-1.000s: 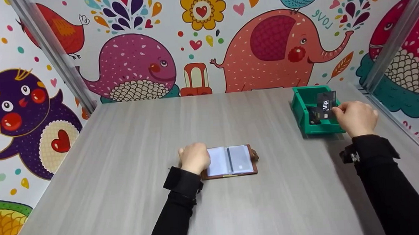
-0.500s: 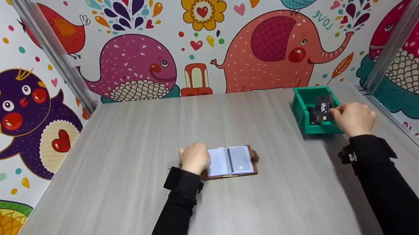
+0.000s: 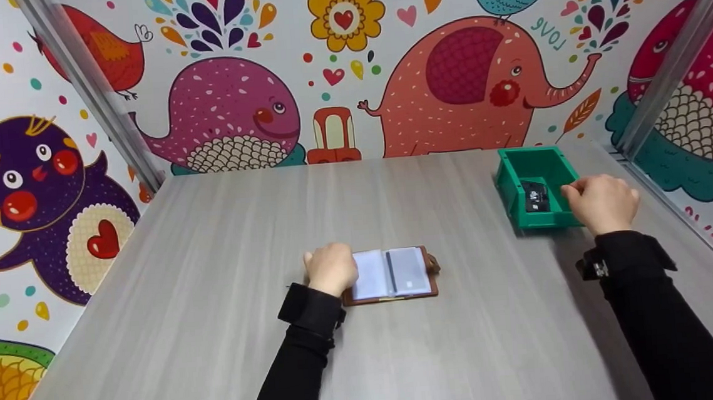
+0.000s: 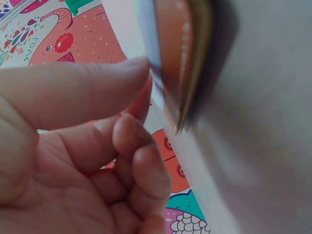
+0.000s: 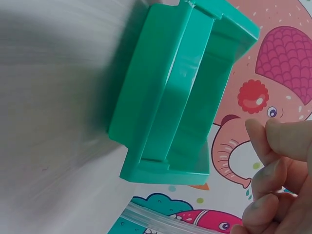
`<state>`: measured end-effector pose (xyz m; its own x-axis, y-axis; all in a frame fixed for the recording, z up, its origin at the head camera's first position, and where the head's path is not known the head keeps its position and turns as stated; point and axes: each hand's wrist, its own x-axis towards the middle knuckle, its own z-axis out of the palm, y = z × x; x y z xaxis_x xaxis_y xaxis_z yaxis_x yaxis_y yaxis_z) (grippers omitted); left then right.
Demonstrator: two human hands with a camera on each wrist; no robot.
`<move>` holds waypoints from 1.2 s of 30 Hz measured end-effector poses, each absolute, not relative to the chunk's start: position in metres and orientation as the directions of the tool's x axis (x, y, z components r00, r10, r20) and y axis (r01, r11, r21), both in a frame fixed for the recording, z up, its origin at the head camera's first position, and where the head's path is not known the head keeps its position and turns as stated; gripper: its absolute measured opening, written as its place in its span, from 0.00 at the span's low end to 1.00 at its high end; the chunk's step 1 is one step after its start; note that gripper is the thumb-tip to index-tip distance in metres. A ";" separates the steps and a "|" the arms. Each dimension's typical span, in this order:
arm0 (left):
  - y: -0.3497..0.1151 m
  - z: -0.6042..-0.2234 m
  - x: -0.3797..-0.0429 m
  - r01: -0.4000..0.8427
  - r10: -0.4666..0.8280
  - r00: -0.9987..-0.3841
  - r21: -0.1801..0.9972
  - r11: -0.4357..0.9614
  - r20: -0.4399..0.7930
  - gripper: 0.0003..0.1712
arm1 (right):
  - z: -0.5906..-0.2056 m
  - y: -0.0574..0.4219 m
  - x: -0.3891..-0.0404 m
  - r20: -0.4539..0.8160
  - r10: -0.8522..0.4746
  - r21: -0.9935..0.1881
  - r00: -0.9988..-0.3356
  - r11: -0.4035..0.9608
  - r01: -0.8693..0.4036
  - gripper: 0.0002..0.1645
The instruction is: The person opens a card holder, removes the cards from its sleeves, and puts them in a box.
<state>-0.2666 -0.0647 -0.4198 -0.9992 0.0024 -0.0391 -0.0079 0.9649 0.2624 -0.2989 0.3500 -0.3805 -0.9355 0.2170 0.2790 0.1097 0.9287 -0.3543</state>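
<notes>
A small brown card holder [image 3: 433,271] lies spread on the table with its clear plastic sleeves showing. At its left edge my left hand [image 3: 330,269] pinches the sleeves between thumb and forefinger; the left wrist view shows the thumb tip [image 4: 139,68] right at that edge, beside the brown stitched cover [image 4: 174,48]. My right hand [image 3: 604,203] hangs over the near right rim of a green plastic bin [image 3: 549,220]. Its fingers [image 5: 265,175] are loosely curled with nothing between them. Inside the bin lie black cards [image 3: 536,196] with white lettering.
The pale wood-grain table [image 3: 239,233] meets a wall [image 3: 387,97] printed with cartoon animals at the back. Metal posts [image 3: 661,69] stand at the corners. The bin sits near the table's back right corner.
My right hand has lowered the black Vip card into the green bin and let go of it. The left hand and the card holder have stayed in place.
</notes>
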 end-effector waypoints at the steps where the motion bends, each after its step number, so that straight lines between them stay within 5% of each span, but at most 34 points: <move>1: -0.065 -0.420 -0.267 -0.005 0.004 -0.999 0.261 0.965 -0.036 0.02 | -0.381 0.349 -0.298 0.290 0.213 -0.353 -0.933 0.930 0.103 0.25; 19: -0.065 -0.421 -0.267 0.000 0.008 -1.000 0.253 0.967 -0.030 0.02 | -0.370 0.289 -0.287 0.466 0.034 -0.380 -0.884 0.910 -0.165 0.16; 36: -0.066 -0.423 -0.268 0.017 0.019 -1.000 0.263 0.965 -0.004 0.05 | -0.385 0.244 -0.281 0.667 -0.189 -0.183 -0.721 0.896 -0.404 0.10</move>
<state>-0.2678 -0.0659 -0.4228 -0.9998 0.0187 -0.0044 0.0169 0.9646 0.2633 -0.2811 0.2439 -0.3847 -0.7207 -0.1889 0.6671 -0.4040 0.8963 -0.1827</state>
